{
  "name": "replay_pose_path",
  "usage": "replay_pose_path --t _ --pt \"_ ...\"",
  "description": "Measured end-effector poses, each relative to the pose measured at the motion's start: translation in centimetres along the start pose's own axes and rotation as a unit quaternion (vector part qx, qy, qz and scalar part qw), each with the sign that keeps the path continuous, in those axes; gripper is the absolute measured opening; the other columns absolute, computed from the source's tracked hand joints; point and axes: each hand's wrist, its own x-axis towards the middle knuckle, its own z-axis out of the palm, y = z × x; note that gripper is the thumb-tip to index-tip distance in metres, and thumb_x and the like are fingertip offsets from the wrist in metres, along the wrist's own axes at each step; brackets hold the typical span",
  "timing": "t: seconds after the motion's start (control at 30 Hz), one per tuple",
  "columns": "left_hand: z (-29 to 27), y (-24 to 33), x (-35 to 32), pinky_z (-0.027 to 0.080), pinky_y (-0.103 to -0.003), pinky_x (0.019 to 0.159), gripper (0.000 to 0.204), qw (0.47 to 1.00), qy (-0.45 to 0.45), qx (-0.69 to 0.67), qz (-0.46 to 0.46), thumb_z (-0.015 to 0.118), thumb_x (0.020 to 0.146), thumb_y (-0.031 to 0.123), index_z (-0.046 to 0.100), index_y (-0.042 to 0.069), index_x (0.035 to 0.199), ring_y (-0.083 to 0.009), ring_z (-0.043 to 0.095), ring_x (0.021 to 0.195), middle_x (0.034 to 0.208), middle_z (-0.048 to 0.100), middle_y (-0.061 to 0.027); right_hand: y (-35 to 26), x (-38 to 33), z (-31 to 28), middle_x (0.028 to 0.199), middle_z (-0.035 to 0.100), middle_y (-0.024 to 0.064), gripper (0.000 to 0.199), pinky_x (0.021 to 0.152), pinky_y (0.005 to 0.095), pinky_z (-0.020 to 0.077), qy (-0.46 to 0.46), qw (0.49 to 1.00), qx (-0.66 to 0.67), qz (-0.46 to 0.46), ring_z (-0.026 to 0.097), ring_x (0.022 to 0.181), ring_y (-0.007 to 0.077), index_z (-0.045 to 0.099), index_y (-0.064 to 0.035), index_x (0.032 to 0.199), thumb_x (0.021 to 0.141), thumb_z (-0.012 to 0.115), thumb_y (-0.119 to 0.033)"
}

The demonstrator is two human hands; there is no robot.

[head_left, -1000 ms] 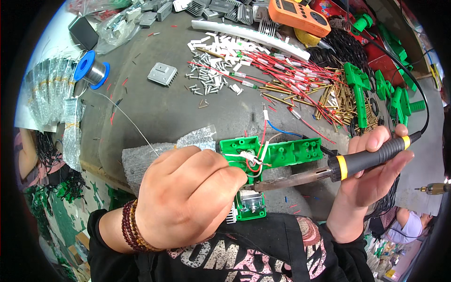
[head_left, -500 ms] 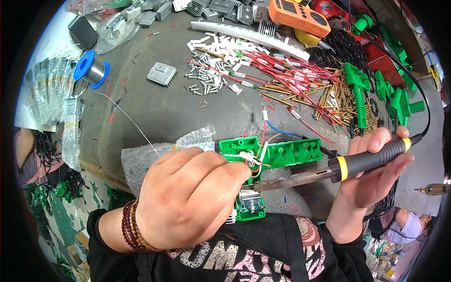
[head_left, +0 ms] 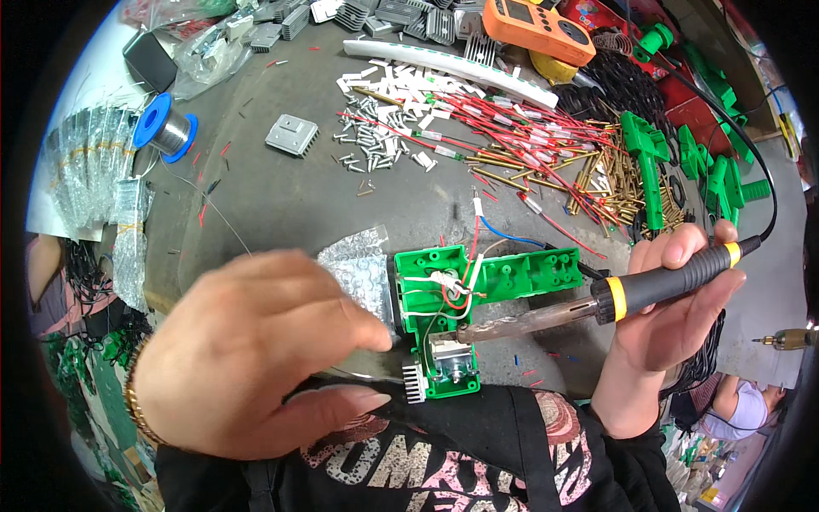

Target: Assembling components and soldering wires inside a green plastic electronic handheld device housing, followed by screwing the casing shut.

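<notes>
A soldering iron (head_left: 674,283) with a black and yellow handle rests in my right hand (head_left: 661,316), its fingers around the grip. Its tip reaches a part inside the open green plastic housing (head_left: 529,277), above a clear-covered piece. White, red and blue wires (head_left: 452,286) lie in and rise from that housing. My left hand (head_left: 264,358) is left of the housing, thumb and forefinger tips apart, other fingers curled. Solder wire (head_left: 213,207) runs from the blue spool (head_left: 166,128) behind this hand, and a thin end shows between thumb and forefinger.
Across the back lie screws (head_left: 371,128), red-wired indicator lamps (head_left: 512,128), brass pins (head_left: 597,183) and an orange multimeter (head_left: 537,30). A finned heat sink (head_left: 292,135) sits alone. Bubble wrap (head_left: 358,273) is beside the housing; the iron's cable (head_left: 772,171) arcs along the right.
My left hand has drawn back left and down from the housing, its thumb and forefinger now spread, uncovering the wires and the iron's tip. The right hand and iron have barely shifted.
</notes>
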Motion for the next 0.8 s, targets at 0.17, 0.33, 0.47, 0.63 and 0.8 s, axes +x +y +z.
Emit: replay_pose_path --t 0.17,0.33,0.47,0.63,0.8 --pt "1.9 -2.0 3.7 0.05 -0.039 0.078 0.028 0.992 0.123 0.01 -0.005 0.079 0.082 0.02 0.068 0.002 0.101 -0.0296 0.066 0.088 0.093 0.07 -0.0115 0.2 0.1 -0.6 0.087 0.061 0.0123 0.05 0.044 0.0255 0.0403 -0.025 1.0 0.007 0.003 0.043 0.047 0.0131 0.039 -0.0134 0.135 0.106 0.037 -0.055" --pt "2.9 -4.8 5.0 0.049 -0.033 0.08 0.012 0.962 0.026 -0.267 -0.044 0.077 0.089 0.015 0.072 0.005 0.094 -0.0177 0.063 0.086 0.092 0.071 -0.0049 0.4 -0.1 -0.6 0.088 0.06 0.012 0.052 0.044 0.0261 0.0406 -0.004 1.0 0.005 0.012 0.043 0.047 0.013 0.038 -0.013 0.135 0.106 0.038 -0.056" --pt "2.6 -5.5 5.4 0.047 -0.032 0.084 0.015 0.945 -0.04 -0.323 -0.001 0.081 0.086 0.019 0.072 0.007 0.087 -0.0165 0.062 0.088 0.086 0.071 -0.0008 0.3 0.0 -0.6 0.088 0.06 0.0121 0.051 0.045 0.0261 0.0413 -0.012 1.0 0.004 0.007 0.043 0.047 0.0123 0.038 -0.0124 0.135 0.106 0.036 -0.055" --pt "2.9 -6.1 5.3 0.046 -0.034 0.085 0.012 0.953 -0.043 -0.296 0.037 0.082 0.083 0.014 0.072 0.008 0.086 -0.0176 0.062 0.088 0.086 0.07 -0.0006 0.4 0.0 -0.5 0.088 0.061 0.0119 0.051 0.045 0.0251 0.0408 -0.022 1.0 0.007 -0.002 0.042 0.046 0.0116 0.037 -0.012 0.136 0.107 0.035 -0.054" --pt "2.9 -5.4 5.4 0.043 -0.034 0.086 0.015 0.973 -0.028 -0.228 0.025 0.081 0.079 0.011 0.069 0.008 0.087 -0.0178 0.06 0.088 0.089 0.068 -0.0002 0.5 -0.1 -0.3 0.088 0.061 0.0116 0.052 0.045 0.0248 0.0402 -0.017 1.0 -0.005 -0.016 0.042 0.045 0.011 0.036 -0.0124 0.136 0.107 0.034 -0.055"
